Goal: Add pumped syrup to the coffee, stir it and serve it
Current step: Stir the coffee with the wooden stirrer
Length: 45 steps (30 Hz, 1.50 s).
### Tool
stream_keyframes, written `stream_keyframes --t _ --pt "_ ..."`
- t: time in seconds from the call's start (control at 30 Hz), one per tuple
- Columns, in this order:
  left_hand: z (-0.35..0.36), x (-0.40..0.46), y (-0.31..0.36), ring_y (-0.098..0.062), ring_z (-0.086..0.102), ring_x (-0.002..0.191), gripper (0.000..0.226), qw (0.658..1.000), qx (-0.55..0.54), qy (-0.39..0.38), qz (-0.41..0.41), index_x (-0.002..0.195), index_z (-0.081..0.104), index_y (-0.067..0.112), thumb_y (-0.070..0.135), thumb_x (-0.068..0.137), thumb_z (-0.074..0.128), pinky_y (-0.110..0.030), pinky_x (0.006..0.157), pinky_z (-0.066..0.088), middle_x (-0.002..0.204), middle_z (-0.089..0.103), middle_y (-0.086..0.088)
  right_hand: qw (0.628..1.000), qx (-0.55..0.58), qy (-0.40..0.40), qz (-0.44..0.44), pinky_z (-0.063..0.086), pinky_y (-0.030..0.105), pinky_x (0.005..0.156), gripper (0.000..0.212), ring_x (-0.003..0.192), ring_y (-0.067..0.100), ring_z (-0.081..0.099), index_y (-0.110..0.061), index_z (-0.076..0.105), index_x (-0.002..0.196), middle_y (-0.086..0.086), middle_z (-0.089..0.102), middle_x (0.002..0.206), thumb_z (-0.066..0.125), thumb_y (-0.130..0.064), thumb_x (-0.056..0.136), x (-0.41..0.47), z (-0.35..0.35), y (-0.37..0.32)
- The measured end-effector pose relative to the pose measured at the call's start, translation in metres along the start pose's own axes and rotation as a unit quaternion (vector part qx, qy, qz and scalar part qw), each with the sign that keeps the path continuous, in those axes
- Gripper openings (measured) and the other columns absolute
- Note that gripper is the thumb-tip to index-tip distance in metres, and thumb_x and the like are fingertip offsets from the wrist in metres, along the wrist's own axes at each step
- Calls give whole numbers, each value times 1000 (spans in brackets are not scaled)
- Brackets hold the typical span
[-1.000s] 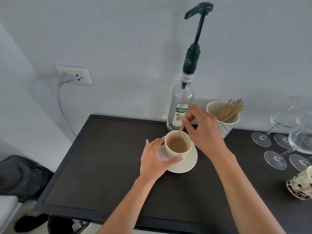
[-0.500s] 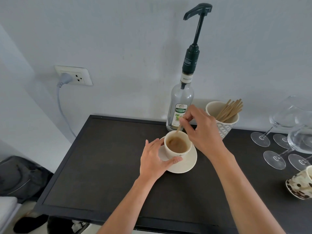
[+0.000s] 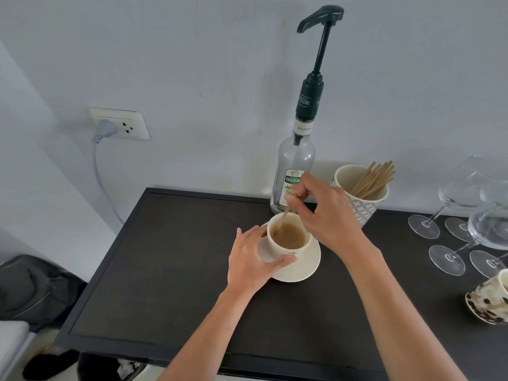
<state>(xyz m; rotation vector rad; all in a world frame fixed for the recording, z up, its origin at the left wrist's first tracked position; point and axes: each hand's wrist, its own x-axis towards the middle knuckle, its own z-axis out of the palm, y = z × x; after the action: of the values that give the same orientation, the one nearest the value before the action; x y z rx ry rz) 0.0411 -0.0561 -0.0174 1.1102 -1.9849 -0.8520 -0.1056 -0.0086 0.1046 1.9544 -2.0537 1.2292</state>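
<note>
On the dark counter (image 3: 170,270), just in front of the syrup bottle (image 3: 295,166), the coffee cup (image 3: 288,237) is sitting on its saucer (image 3: 305,266). The left hand (image 3: 251,264) is hugging the cup's side. The right hand (image 3: 327,215) is pinching a wooden stick (image 3: 286,211) that is dipping into the coffee.

There is one view only, worn on the person's head, looking forward and steeply down over a dark table (image 3: 165,270) that meets a pale wall (image 3: 206,64) at the far side. It sits close above the near edge, both forearms reaching in from below. The wide lens bends the wall and leans the wine glasses (image 3: 467,204) at far right.
</note>
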Motion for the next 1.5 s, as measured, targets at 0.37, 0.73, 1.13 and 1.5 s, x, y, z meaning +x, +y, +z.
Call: stream_keyframes --t 0.37,0.73,1.13,1.5 --pt "1 0 -2 35 -3 111 89 1000 -1 2 -4 124 60 24 79 54 67 -53 114 29 131 60 6 997 -70 13 -9 49 44 60 14 65 26 54 -9 50 84 4 55 68 61 -6 91 3 -5 5" --pt "1 0 -3 14 26 127 87 1000 12 1 7 123 59 29 83 55 66 -48 117 25 128 61 10 999 7 -32 16 50 28 66 23 72 15 64 -15 48 79 -3 64 69 68 -10 90 1 -5 0" --pt "2 1 -4 34 0 111 85 1000 7 -4 0 124 60 27 77 56 71 -51 114 30 128 60 9 999 -31 30 -2 50 44 59 19 68 27 64 -9 49 82 4 60 69 66 -6 91 2 -4 8" --pt "1 1 -3 33 3 115 84 1000 8 1 -1 126 59 27 71 57 76 -48 116 26 131 59 8 1000 -1 11 12 48 40 62 18 67 21 54 -8 50 81 4 56 69 65 -3 89 -2 -1 8"
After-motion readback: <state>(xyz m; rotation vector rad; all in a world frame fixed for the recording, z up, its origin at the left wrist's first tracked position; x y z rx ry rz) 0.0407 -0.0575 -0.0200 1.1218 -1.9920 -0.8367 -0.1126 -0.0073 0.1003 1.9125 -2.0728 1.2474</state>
